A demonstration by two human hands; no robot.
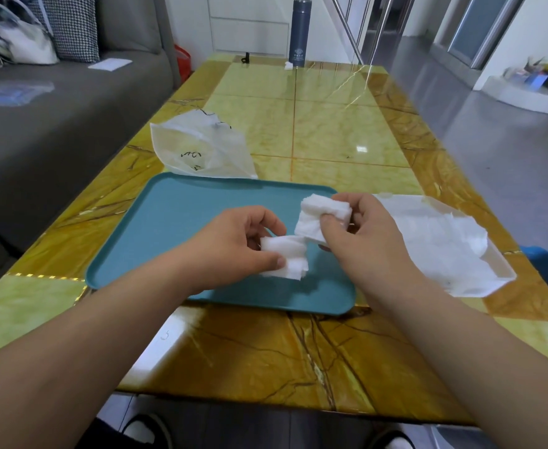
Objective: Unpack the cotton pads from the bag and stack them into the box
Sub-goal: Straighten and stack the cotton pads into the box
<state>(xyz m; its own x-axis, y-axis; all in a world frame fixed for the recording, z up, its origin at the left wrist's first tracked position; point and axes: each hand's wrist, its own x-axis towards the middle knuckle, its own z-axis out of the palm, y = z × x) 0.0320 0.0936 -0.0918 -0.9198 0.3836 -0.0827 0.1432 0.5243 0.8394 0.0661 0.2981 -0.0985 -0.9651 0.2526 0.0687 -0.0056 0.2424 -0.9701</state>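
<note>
My left hand [233,244] pinches a small stack [287,259] of pads low over the tray [169,228], thumb on top. Just beyond it, my right hand [363,241] grips a second stack [318,215] between thumb and fingers. The two stacks look close to touching. I seem to be squaring them before loading. The next move, I judge, is carrying them right to the box [499,273], which already holds pads, and laying them flat. The bag [201,147] lies slack beyond the tray.

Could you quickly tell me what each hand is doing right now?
Left hand: holding a stack of cotton pads.
Right hand: holding another stack.
</note>
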